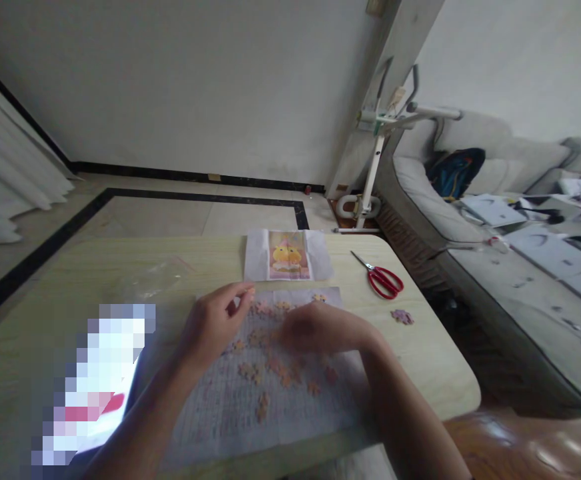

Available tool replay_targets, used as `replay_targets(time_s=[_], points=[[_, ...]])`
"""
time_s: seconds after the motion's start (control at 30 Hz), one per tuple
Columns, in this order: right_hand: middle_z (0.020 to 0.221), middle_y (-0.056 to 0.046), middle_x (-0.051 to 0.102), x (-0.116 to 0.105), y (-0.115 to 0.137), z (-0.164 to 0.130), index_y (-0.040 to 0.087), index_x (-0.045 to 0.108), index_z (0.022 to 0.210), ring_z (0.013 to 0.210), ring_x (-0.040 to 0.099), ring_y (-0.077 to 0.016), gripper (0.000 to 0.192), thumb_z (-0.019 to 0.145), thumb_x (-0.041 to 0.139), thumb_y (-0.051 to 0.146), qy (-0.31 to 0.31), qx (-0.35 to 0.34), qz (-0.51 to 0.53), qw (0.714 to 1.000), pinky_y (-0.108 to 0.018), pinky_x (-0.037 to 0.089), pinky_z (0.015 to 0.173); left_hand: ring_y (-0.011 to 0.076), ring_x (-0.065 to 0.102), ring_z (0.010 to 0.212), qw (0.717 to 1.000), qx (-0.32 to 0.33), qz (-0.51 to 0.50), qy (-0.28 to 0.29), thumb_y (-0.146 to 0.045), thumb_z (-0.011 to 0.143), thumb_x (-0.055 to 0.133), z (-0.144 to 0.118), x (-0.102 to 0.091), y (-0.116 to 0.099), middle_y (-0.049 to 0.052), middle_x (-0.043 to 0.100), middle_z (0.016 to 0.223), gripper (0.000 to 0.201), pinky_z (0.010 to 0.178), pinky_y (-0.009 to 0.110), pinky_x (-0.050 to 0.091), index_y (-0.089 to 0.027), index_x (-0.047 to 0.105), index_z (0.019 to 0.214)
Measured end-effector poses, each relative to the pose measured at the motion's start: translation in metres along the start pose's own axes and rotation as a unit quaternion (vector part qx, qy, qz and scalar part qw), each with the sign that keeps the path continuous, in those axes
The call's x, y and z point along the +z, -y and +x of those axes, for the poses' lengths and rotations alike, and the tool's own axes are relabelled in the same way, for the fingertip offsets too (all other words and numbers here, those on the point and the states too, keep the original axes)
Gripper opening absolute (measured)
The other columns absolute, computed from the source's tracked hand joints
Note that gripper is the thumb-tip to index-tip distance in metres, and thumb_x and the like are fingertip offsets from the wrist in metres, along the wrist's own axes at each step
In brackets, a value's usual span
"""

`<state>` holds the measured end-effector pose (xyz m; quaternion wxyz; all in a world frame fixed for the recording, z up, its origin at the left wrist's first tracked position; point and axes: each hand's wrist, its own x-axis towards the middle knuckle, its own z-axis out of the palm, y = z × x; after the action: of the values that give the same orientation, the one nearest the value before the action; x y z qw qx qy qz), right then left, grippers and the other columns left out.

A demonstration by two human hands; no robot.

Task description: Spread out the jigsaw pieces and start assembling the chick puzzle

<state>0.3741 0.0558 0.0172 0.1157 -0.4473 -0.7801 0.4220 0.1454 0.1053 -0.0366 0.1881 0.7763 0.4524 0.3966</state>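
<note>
"Pale wood grain covered the table [420, 353]. What worried you there?"

"The finely printed paper sheet [230, 427]. It looked unfastened, and its near edge lay close to the table's front edge. Had the right forearm dragged it, everything on top could have shifted together."

"And the lit screen [100, 380] at the lower left?"

"The left forearm passed right by its edge, so a careless elbow might have nudged it. The picture sheet with the yellow cartoon figure [288, 257] seemed safer, just beyond the printed one."

"How did the hands stand?"

"The left hand [220, 317] was loosely curled at the sheet's far left, thumb and forefinger tips close together; whether they pinched anything, I couldn't tell. The right hand [315, 327] was blurred, bent downward with its fingertips hidden, so I couldn't judge its grip either."

"Anything beyond it?"

"Red-handled scissors [374, 272], to the right and well apart from it, then a small purplish cluster [402, 317] nearer the table's right edge."

"And the jigsaw pieces [285, 377]?"

"Scattered on the printed sheet: some between the hands, some partly behind the right one, others nearer the body. Being small and loose, they could have been knocked out of place by a trailing wrist."
</note>
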Motion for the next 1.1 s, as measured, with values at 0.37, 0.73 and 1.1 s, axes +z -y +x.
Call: replay_targets(time_s=[0.37, 0.73, 1.1], points=[[0.067, -0.002, 0.068, 0.001, -0.019, 0.014, 0.016, 0.064, 0.077, 0.06, 0.063, -0.0131, 0.02, 0.076, 0.074, 0.034, -0.177, 0.036, 0.348, 0.92, -0.026, 0.051, 0.059, 0.0112, 0.062, 0.061, 1.0, -0.02, -0.007, 0.018, -0.028, 0.089, 0.056, 0.001, 0.0, -0.001, 0.001, 0.073, 0.088, 0.02, 0.061, 0.024, 0.049, -0.021, 0.069, 0.101], [0.071, 0.0, 0.065, 0.002, -0.023, 0.02, 0.017, 0.065, 0.068, 0.053, 0.054, -0.0075, 0.014, 0.067, 0.076, 0.025, -0.246, 0.068, 0.504, 0.825, -0.02, 0.04, 0.049, 0.0111, 0.062, 0.063, 1.0, -0.012, -0.01, 0.017, -0.028, 0.089, 0.057, 0.001, 0.0, -0.001, 0.001, 0.073, 0.089, 0.018, 0.061, 0.024, 0.048, -0.02, 0.069, 0.099], [0.067, 0.001, 0.062, 0.005, -0.032, 0.022, 0.016, 0.067, 0.067, 0.055, 0.052, -0.0072, 0.011, 0.066, 0.076, 0.023, -0.236, 0.069, 0.543, 0.803, -0.019, 0.038, 0.05, 0.0109, 0.06, 0.06, 1.0, -0.005, -0.003, 0.02, -0.026, 0.088, 0.056, 0.001, 0.001, -0.001, 0.002, 0.074, 0.088, 0.019, 0.061, 0.024, 0.048, -0.02, 0.07, 0.101]])
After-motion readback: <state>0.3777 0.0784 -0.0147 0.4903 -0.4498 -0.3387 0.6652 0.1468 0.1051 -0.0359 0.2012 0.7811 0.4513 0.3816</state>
